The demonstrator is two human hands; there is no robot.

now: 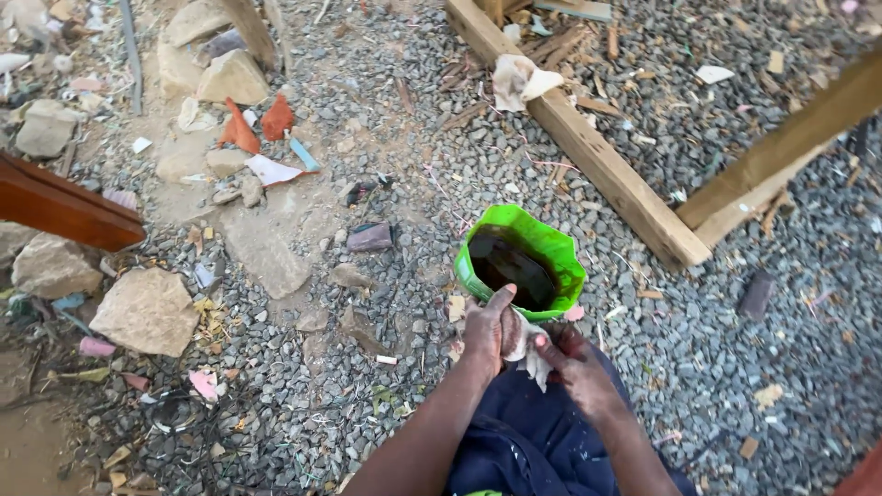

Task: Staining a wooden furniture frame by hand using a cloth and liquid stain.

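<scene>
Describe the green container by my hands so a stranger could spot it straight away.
Start at the long wooden beam lying across the gravel. Just below it, right above the left hand and right hand with the cloth, sits the container. It is bright green, wavy-rimmed, holding dark liquid.

Both hands, left hand [489, 329] and right hand [571, 360], grip a pale rag [525, 347] beside a green cup [520, 263] of dark liquid.
</scene>
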